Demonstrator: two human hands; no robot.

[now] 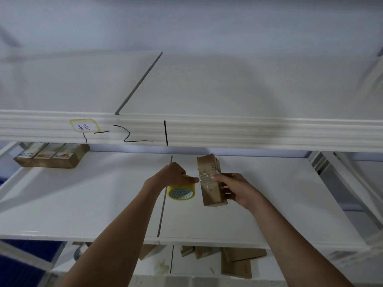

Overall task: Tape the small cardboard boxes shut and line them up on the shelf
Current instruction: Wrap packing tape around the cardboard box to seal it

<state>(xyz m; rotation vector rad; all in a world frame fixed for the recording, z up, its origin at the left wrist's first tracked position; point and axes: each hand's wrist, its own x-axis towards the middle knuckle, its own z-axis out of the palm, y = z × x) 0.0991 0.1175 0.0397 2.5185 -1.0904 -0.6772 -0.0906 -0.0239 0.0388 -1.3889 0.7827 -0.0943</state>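
My right hand [236,188] grips a small brown cardboard box [210,183] above the smooth white shelf [83,195]. My left hand [174,172] clutches the yellowish tape roll [182,192], a glossy clear strip [205,177] stretched onto the box's flat top.

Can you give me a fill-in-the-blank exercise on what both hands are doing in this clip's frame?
1. The left hand holds the yellow roll of clear ____.
2. The right hand holds the small brown ____ box.
3. The row of three finished brown boxes stands at the far ____ of the white shelf.

Missing words: tape; cardboard; left
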